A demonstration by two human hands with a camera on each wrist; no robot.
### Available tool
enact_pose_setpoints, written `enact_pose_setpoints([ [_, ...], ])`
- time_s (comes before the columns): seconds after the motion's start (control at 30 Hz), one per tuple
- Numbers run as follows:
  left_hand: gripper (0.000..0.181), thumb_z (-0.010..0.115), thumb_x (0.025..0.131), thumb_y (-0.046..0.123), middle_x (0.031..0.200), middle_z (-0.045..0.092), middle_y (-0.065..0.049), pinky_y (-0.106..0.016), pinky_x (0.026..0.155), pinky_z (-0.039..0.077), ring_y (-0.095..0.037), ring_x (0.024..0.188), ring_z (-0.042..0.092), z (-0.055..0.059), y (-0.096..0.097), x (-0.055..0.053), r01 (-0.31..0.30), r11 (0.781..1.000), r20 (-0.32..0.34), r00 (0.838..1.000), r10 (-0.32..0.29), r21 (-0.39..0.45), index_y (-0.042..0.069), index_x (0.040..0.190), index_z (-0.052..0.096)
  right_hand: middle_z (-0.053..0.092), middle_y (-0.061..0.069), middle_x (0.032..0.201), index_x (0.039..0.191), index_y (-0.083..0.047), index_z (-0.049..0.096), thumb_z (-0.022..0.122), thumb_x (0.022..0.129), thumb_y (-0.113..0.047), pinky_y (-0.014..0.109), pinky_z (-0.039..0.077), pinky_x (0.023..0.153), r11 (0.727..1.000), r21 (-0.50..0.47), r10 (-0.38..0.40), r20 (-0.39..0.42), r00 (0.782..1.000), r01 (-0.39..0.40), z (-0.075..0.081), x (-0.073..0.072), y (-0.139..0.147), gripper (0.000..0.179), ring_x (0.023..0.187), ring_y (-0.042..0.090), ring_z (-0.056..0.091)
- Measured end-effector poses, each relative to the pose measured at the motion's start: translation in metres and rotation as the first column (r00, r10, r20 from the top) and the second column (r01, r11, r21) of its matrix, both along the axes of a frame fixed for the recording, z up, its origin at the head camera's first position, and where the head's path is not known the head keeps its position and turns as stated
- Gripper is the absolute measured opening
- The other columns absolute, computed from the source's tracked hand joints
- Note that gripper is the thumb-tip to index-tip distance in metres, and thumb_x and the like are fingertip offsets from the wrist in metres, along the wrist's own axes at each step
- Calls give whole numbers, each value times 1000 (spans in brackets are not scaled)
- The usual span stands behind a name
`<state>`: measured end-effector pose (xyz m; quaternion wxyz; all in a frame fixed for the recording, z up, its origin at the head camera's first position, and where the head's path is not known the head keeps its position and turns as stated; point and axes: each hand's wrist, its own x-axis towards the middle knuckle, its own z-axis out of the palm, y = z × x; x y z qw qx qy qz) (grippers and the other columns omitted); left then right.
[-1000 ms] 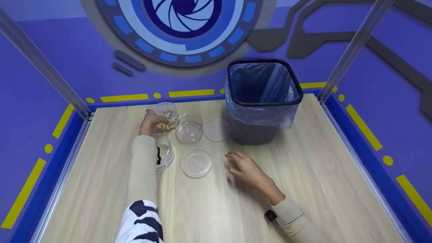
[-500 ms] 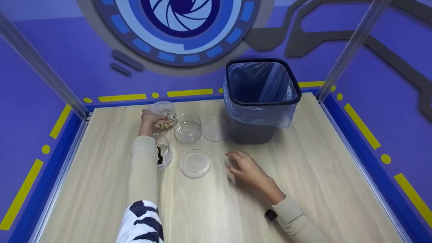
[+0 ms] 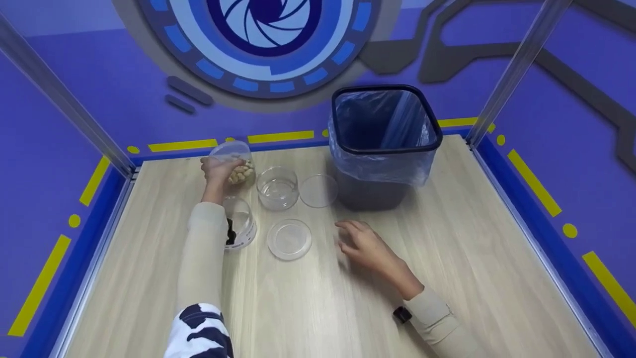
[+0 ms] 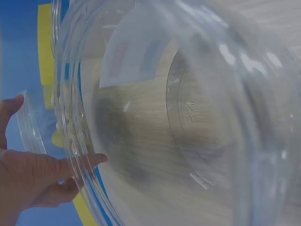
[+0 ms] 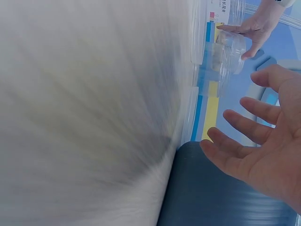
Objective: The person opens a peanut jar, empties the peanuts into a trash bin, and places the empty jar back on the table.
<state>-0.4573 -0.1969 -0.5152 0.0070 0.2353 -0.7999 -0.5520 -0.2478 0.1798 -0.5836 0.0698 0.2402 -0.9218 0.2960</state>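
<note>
My left hand (image 3: 218, 171) grips a clear plastic jar (image 3: 230, 149) at the back left, thumb and fingers around its sides. Pale, nut-like pieces (image 3: 242, 174) lie inside it. In the left wrist view, the fingers of the left hand (image 4: 33, 174) show behind the wall of a large clear container (image 4: 202, 94). My right hand (image 3: 370, 248) hovers low over the table, fingers relaxed and holding nothing. The right wrist view shows that hand (image 5: 277, 141) with its fingers spread and slightly bent. Nearest to it is a round clear lid (image 3: 289, 239).
A clear round container (image 3: 277, 191) stands beside the jar, with a second clear lid (image 3: 319, 191) to its right. By the left forearm is another container (image 3: 243, 223) with a black mark. A lined waste bin (image 3: 372, 194) stands at the back right.
My left hand has moved slightly up and left in the head view, bringing the jar with it away from the neighbouring container. The right hand has barely moved.
</note>
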Motion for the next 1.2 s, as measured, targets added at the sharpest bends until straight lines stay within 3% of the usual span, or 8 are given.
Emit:
enact_pose_setpoints([
  [0.13,121,87,74,34,157,29,-27,-46,123,28,-42,146,30,0,1,4,-46,999,-55,997,46,-8,-5,155,7,64,14,131,135,-2,60,70,94,-18,47,49,105,1000,6,-6,-10,1000,6,1,3,3,45,124,34,59],
  [0.3,119,88,75,33,155,29,-30,-43,122,30,-41,144,34,2,0,8,-63,997,-143,988,56,-45,-8,154,10,64,14,129,135,-1,59,68,96,-17,47,52,100,1000,22,-2,-27,1000,3,3,3,7,43,119,34,61],
  [0.43,121,89,75,29,157,21,-32,-38,123,28,-40,146,31,9,1,13,-40,999,-206,978,35,-21,-8,155,6,65,15,128,134,1,60,68,95,-15,47,53,96,1000,11,10,-33,999,-9,6,3,8,43,113,32,63],
  [0.57,115,90,71,25,153,26,-31,-36,121,31,-38,143,34,19,2,22,-4,1000,-286,958,-5,-31,-7,151,15,64,16,128,133,1,60,69,94,-16,48,52,98,1000,7,19,-38,999,-18,11,4,6,43,116,34,62],
  [0.8,110,94,65,24,147,35,-26,-38,119,32,-36,137,39,32,3,56,61,982,-424,896,-132,-177,-2,147,27,62,15,133,136,-1,59,69,95,-16,49,48,106,1000,14,7,-37,999,-6,19,6,5,45,125,35,58],
  [1.07,114,99,56,24,144,38,-20,-43,118,33,-33,135,39,36,16,101,80,969,-528,826,-196,-234,1,145,33,60,17,136,138,-1,58,68,95,-16,50,44,110,1000,-11,26,-29,999,-26,31,9,2,47,128,37,55],
  [1.2,114,100,54,22,142,41,-20,-46,117,34,-32,132,41,37,30,116,97,958,-596,765,-245,-269,2,146,36,59,16,137,139,-2,57,67,95,-16,50,43,111,999,-39,36,-43,998,-37,38,9,-1,47,129,36,55],
])
